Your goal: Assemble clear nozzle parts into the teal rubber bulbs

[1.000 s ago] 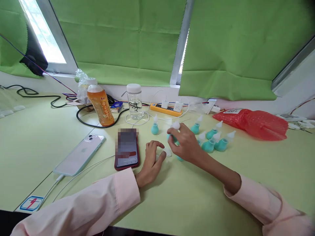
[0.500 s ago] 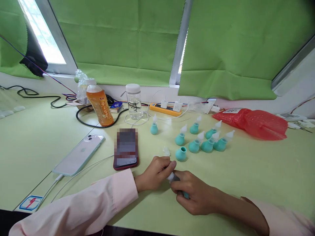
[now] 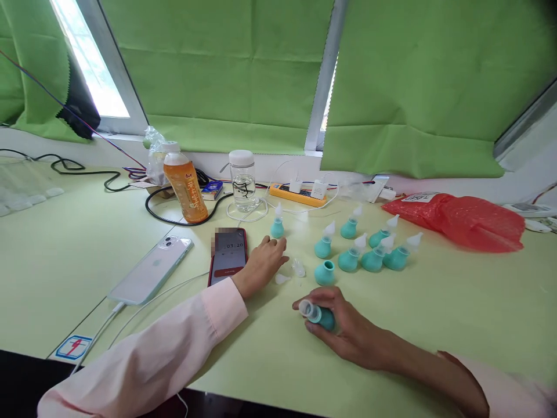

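In my right hand [image 3: 337, 328] is a teal rubber bulb of a nasal aspirator [image 3: 325, 319], tilted toward the left. A clear collar [image 3: 307, 309] sits in its neck, its open end facing me, with no tip on it. My left hand [image 3: 265, 261] reaches forward over the table, fingers apart and holding nothing. Just right of it lie a small translucent nozzle tip [image 3: 282, 278] and a clear plastic piece [image 3: 298, 267]. An open-necked teal bulb [image 3: 324, 273] stands beyond my right hand. A tipped aspirator [image 3: 277, 225] stands just past my left fingertips.
Several tipped aspirators [image 3: 348, 259] stand in a cluster at the right. A red plastic bag [image 3: 461, 220] lies behind them. Toward the left are a red-cased phone [image 3: 227, 255], a charging phone [image 3: 150, 271], an orange drink bottle [image 3: 187, 191], a clear bottle [image 3: 242, 183] and a power strip [image 3: 285, 194].
My left hand has left the right hand and moved forward and left, its fingers opening. The nozzle tip on the table now shows. My right hand still holds the bulb, its collar now visible.
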Tool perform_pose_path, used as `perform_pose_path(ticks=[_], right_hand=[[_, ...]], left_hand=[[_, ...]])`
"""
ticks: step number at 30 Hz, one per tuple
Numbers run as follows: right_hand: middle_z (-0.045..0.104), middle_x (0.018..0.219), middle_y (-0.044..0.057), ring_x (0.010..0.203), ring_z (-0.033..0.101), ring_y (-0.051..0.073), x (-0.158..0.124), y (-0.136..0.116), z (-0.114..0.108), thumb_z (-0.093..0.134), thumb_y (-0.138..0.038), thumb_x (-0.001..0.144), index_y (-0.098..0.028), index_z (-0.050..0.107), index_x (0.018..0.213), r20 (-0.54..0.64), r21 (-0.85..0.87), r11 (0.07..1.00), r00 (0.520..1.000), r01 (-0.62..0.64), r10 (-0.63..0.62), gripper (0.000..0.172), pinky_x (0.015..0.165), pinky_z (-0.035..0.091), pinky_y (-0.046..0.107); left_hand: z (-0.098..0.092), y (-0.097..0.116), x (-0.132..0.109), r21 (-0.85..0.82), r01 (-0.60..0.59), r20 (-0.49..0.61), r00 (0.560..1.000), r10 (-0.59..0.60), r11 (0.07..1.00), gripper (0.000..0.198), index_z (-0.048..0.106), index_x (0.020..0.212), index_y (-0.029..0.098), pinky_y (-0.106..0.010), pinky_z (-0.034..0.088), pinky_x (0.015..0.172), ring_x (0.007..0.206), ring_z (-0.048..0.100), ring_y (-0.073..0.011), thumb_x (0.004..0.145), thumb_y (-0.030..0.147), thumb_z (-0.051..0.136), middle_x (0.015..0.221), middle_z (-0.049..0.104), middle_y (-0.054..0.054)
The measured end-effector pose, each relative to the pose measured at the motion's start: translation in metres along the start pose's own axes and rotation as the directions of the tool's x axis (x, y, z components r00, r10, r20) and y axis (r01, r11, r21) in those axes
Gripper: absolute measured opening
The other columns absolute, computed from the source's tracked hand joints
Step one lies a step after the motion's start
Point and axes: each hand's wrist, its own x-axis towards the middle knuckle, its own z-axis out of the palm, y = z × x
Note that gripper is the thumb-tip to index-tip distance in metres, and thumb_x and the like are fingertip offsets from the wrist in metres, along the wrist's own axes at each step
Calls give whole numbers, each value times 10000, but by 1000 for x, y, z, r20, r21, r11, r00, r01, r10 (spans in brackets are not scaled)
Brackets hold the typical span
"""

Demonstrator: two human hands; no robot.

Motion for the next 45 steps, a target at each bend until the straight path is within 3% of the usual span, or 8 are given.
perform_pose_path(ticks=[4, 9, 14, 19, 26, 31, 41, 45], right_hand=[[578, 875, 46, 848, 563, 174, 2, 7, 5, 526, -248, 757, -209, 448, 918, -151, 313, 944, 976, -104, 157, 183, 772, 448, 334], [574, 933, 70, 793, 562, 154, 7, 2, 3, 418, -337, 825, -191, 458, 965, -85, 637, 749, 950, -180, 301, 206, 734, 450, 317], [566, 837, 40, 642, 558, 128, 3, 3, 11, 393, -414, 823, -192, 406, 1040, 62, 766, 573, 920, -293, 387, 311, 600, 453, 283], [520, 714, 2, 553, 512, 102, 0, 6, 14, 352, -354, 858, -195, 390, 1006, 133, 847, 466, 951, -255, 278, 221, 520, 426, 261], [493, 742, 11, 560, 478, 96, 0, 8, 13, 367, -366, 847, -188, 394, 895, 105, 851, 462, 942, -250, 317, 186, 491, 418, 247], [473, 685, -14, 557, 453, 89, -1, 6, 16, 368, -375, 845, -188, 401, 821, 45, 789, 553, 923, -268, 383, 192, 520, 413, 233], [476, 674, -8, 525, 438, 105, -3, 1, 14, 323, -378, 853, -212, 383, 864, -243, 746, 658, 879, -102, 411, 177, 526, 411, 254], [497, 671, 1, 567, 450, 119, -8, 3, 10, 425, -348, 812, -206, 449, 860, -283, 608, 788, 901, -97, 329, 152, 524, 397, 247]], left_hand=[[2, -1, -4, -14, -48, 35, 998, 49, 999, 227, 496, 1000, 180, -280, 429, 655, 821, 518, -196, 775, 199, 478, 862, 554, -66], [-19, 21, -17, -226, -106, -183, 981, 64, 968, 198, 551, 909, 161, -256, 433, 596, 755, 533, -168, 806, 212, 390, 785, 558, -53], [-18, 46, -36, -692, -183, -224, 974, 33, 698, 146, 551, 682, 132, -185, 422, 472, 552, 501, -92, 673, 272, 595, 629, 552, -8], [-1, 49, -39, -799, -245, -322, 946, -46, 550, 114, 597, 689, 129, -207, 466, 527, 608, 559, -111, 703, 242, 597, 654, 611, -32], [4, 41, -39, -364, -543, -570, 773, 281, 757, 123, 581, 834, 87, -265, 487, 585, 691, 554, -146, 787, 93, 467, 735, 619, -87], [-4, 37, -42, 190, -621, -476, 619, 624, 761, 191, 537, 853, 36, -295, 465, 537, 698, 542, -193, 817, 70, 353, 712, 597, -113], [3, 37, -36, -174, -388, -441, 852, 280, 905, 133, 475, 763, 131, -220, 419, 539, 608, 474, -113, 827, 145, 360, 644, 544, -36], [8, 28, -30, -28, -311, -302, 909, 289, 950, 167, 538, 785, 135, -273, 416, 590, 684, 462, -159, 826, 149, 377, 685, 563, -58]])
